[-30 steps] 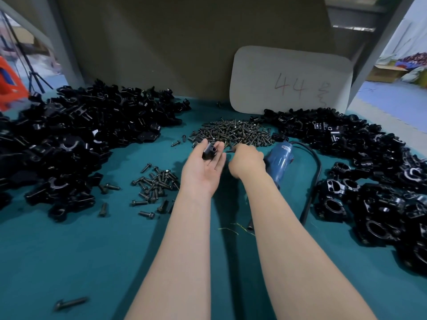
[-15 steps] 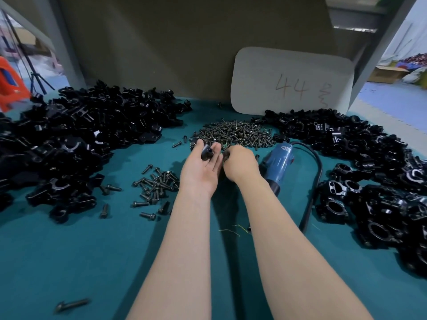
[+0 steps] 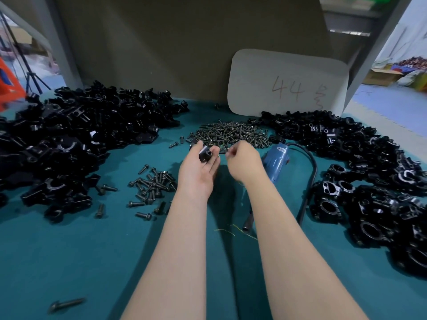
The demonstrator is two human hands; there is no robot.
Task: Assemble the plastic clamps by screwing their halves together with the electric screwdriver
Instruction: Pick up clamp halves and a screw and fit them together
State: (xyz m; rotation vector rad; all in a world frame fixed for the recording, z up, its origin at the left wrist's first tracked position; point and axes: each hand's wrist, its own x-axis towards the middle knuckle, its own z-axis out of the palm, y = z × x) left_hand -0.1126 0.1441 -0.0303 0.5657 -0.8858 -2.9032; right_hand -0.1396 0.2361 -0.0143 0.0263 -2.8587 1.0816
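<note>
My left hand [image 3: 196, 174] lies palm up and holds a small black clamp half [image 3: 205, 156] between thumb and fingertips, its screw hole facing me. Just to its right, my right hand [image 3: 243, 161] has its fingers curled and pinches a small dark screw [image 3: 227, 154] at the fingertips, close to the clamp half. The blue electric screwdriver [image 3: 277, 163] lies on the green table behind my right wrist, partly hidden by it. The big screw pile [image 3: 228, 133] sits just beyond both hands.
A heap of black clamp halves [image 3: 69, 139] fills the left side. More black clamps [image 3: 369, 181] cover the right. A smaller scatter of screws [image 3: 152, 183] lies left of my left wrist. The screwdriver's black cable [image 3: 309, 181] loops at right. A white board [image 3: 286, 84] leans at the back.
My right hand has pulled back from the screw pile toward the clamp half, with a screw at its fingertips. My left hand has kept hold of the clamp half and turned it slightly.
</note>
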